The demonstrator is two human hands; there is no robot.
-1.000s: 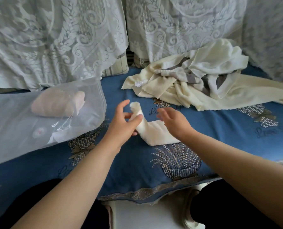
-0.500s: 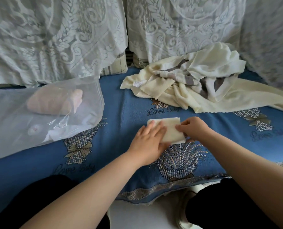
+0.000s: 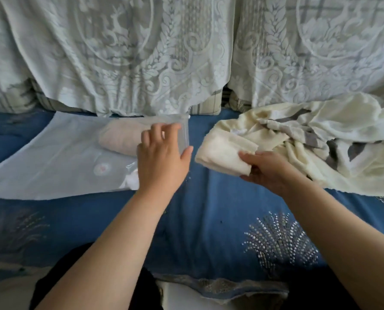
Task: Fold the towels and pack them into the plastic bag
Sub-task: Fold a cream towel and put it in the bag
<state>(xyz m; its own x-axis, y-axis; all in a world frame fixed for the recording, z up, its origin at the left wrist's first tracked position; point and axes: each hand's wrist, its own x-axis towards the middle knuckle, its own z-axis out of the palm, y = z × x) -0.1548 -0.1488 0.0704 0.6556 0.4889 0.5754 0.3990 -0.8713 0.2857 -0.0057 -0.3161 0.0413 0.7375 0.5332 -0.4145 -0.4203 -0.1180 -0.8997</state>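
The right hand (image 3: pixel 268 170) is gripping a folded cream towel (image 3: pixel 225 154), thumb lying on top and fingers curled underneath, holding it just above the blue bed cover (image 3: pixel 209 220). The left hand (image 3: pixel 162 157) is reaching to the mouth of the plastic bag (image 3: pixel 59 157), fingers spread and relaxed against the bag's right edge; whether they are pinching the film is hard to tell, since the clear plastic is blurring over the fingertips. A narrow strip of blue cover is lying open between the bag's mouth and the held towel, and a wide stretch of cover is sitting free on the near side of both hands.

Inside the bag, a rolled pinkish towel (image 3: pixel 119 142) is lying at the far right, close to the opening, partly hidden behind the left hand. A round pale sticker (image 3: pixel 101 168) is showing on the bag, its print too small to read. The bag's left end is running out of view.

To the right, touching the held towel's far side, a heap of unfolded cream towels with grey stripes (image 3: pixel 321 139) is sprawling, cut off at the right edge. A small white tag (image 3: pixel 238 131) on the heap is unreadable. Lace curtains (image 3: pixel 141 52) are hanging along the far side, their hems draping onto the cover.
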